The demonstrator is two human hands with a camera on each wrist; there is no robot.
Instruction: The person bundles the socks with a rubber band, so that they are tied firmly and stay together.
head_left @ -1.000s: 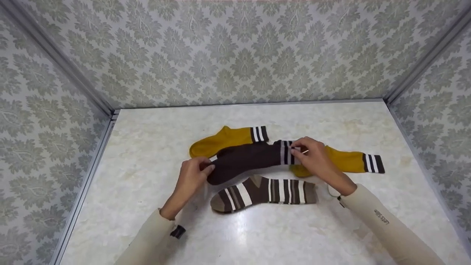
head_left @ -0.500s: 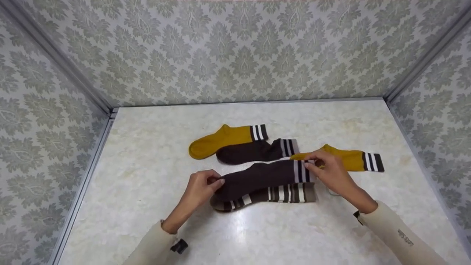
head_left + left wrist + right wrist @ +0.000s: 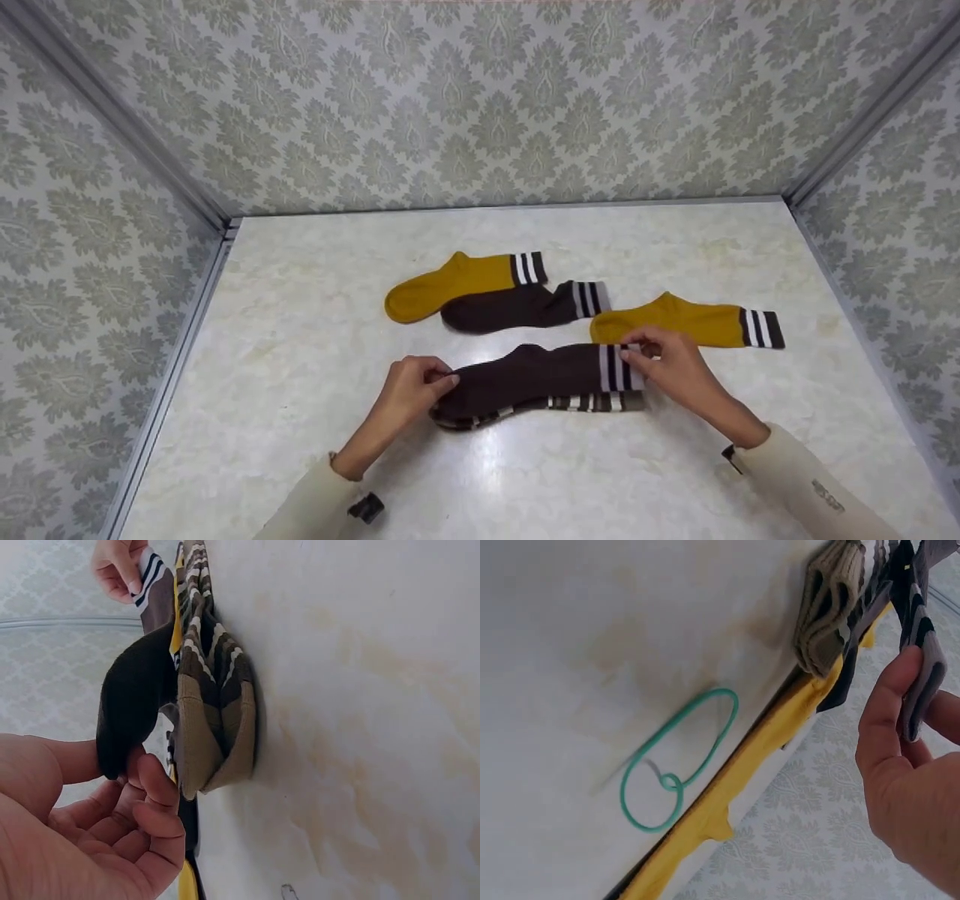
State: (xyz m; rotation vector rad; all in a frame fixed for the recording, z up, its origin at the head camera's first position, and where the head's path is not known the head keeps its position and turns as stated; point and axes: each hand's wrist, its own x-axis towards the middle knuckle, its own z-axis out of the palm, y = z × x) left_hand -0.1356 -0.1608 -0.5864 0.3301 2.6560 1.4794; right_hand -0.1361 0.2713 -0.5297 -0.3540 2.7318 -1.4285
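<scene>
My left hand (image 3: 412,386) pinches the toe of a dark brown sock (image 3: 532,375), and my right hand (image 3: 675,371) pinches its grey-and-black striped cuff. The sock stretches between both hands, above the brown, tan and white striped socks (image 3: 585,403), covering most of them in the head view. From the left wrist, the held toe (image 3: 135,682) is off the table, and two striped toes (image 3: 199,735) lie one on the other. In the right wrist view the pinched cuff (image 3: 922,675) hangs apart from the striped cuffs (image 3: 829,607).
Behind lies another dark brown sock (image 3: 499,309), beside a mustard sock (image 3: 457,283) at the back left. A second mustard sock (image 3: 697,321) lies right, near my right hand. A teal cord loop (image 3: 679,718) rests on the table. Patterned walls (image 3: 495,105) enclose the table.
Both hands have lifted the dark brown sock from over the other dark sock and brought it toward me, over the striped socks. The right mustard sock is now mostly uncovered.
</scene>
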